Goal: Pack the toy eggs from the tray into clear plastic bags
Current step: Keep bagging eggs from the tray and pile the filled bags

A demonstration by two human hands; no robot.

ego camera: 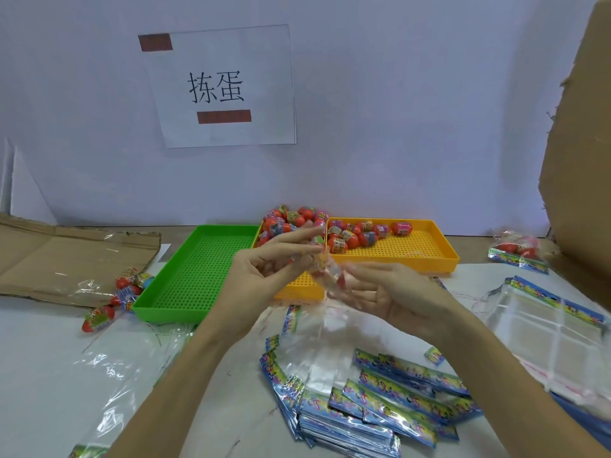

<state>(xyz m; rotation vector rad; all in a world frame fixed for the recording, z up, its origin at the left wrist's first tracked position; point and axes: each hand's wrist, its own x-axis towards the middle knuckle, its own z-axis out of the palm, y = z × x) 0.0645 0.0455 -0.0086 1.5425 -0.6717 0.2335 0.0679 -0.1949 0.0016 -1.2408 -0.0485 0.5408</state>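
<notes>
Step looks like getting an egg into a bag: keep the mouth spread w/ one hand, feed w/ the other. Left hand [264,262] and right hand [373,292] close together mid-table, fingers loosely curled on a clear bag [325,276] (blurred; egg inside unclear). Just beyond, yellow tray [413,249] w/ eggs [350,238]; green tray [198,272] left; spare bags [380,408] near.

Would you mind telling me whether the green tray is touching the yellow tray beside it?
Touching. In the head view, the green tray's right wall lies flush against the yellow tray's left side with no gap showing, until the left hand hides the nearer part of the seam.
</notes>
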